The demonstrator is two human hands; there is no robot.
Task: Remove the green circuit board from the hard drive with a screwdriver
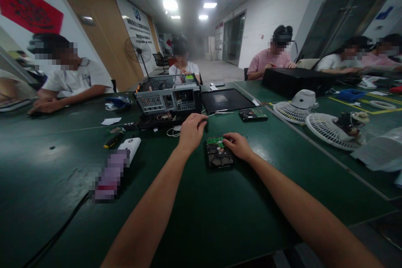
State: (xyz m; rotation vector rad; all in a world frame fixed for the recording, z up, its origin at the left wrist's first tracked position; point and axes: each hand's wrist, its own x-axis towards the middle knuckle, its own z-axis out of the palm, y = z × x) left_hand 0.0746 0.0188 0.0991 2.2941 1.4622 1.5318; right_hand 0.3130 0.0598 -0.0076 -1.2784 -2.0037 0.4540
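A black hard drive [219, 155] with a green circuit board lies on the green table [201, 209] in front of me. My right hand [238, 145] rests on its right top corner, fingers curled and pinched on the drive's edge. My left hand [191, 130] reaches further out, fingers bent down over a small dark thing near the open computer case [169, 97]; what it holds is hidden. A second hard drive [253, 114] lies to the right behind, with a screwdriver [220, 113] beside it.
A black side panel [226, 99] lies right of the case. Disassembled white fan parts [326, 127] sit at right. A yellow-handled tool [113, 140] and a white device [132, 146] lie at left. Several people sit around the tables.
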